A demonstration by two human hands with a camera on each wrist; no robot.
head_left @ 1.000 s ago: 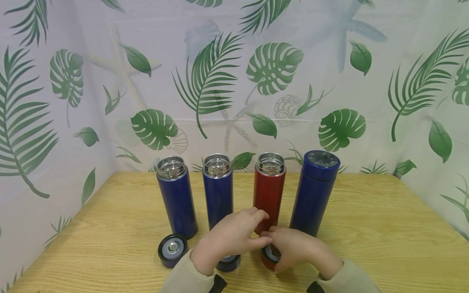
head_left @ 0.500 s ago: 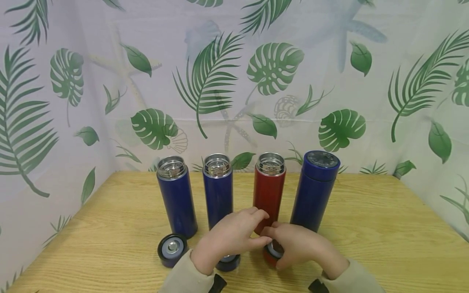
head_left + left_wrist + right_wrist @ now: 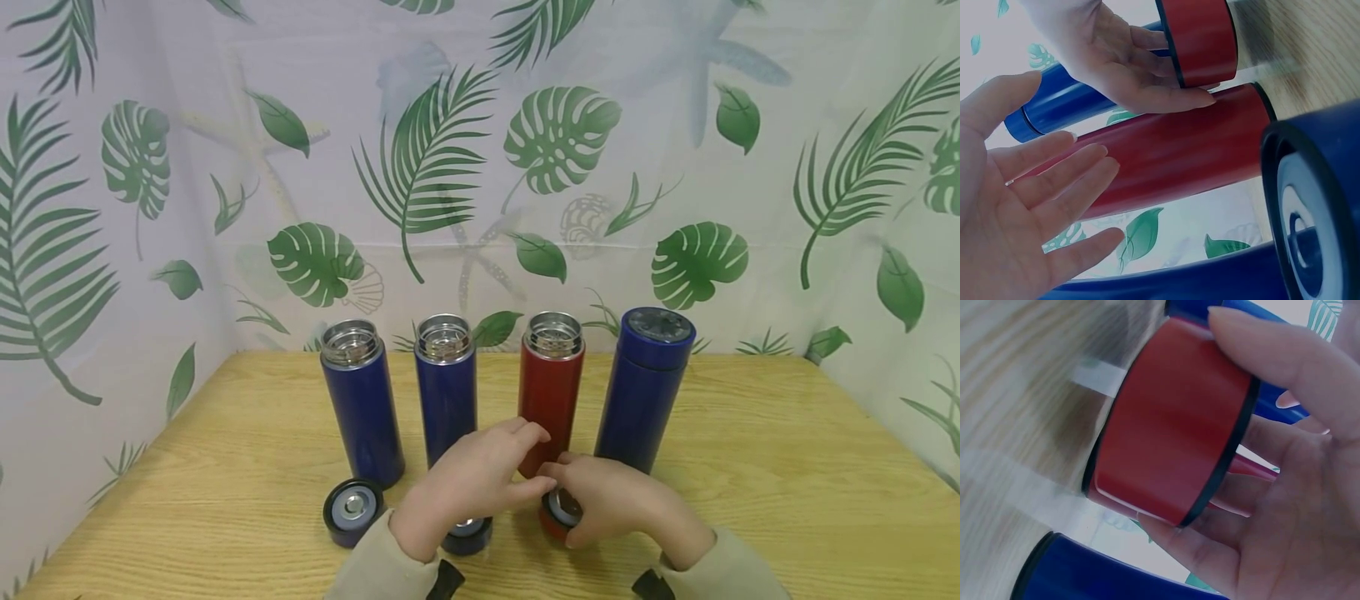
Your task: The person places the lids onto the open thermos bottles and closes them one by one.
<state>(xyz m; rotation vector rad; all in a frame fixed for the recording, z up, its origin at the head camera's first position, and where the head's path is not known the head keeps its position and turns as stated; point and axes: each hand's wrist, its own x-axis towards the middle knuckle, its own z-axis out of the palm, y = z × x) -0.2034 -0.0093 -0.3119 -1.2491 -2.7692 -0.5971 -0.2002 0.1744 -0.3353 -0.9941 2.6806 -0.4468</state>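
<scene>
My right hand (image 3: 618,504) grips a red flask lid (image 3: 553,528) from its right side. Thumb and fingers lie on either side of the lid (image 3: 1172,419) in the right wrist view. The lid's grey inner side faces up; whether it touches the table is unclear. Just behind it stands an open red vacuum flask (image 3: 552,392), upright, with a bare steel mouth. My left hand (image 3: 476,471) hovers left of the lid, palm toward the red flask. Its fingers (image 3: 1079,181) are spread and hold nothing. Partly under that hand sits a blue lid (image 3: 468,543).
Two open blue flasks, one at far left (image 3: 363,417) and one beside it (image 3: 447,400), stand in the row. A capped blue flask (image 3: 645,400) stands at right. Another upturned lid (image 3: 354,512) lies at front left on the wooden table (image 3: 787,467). Leaf-patterned cloth (image 3: 480,167) hangs behind.
My right hand and the red lid have shifted slightly right and away from me. The left hand has hardly moved.
</scene>
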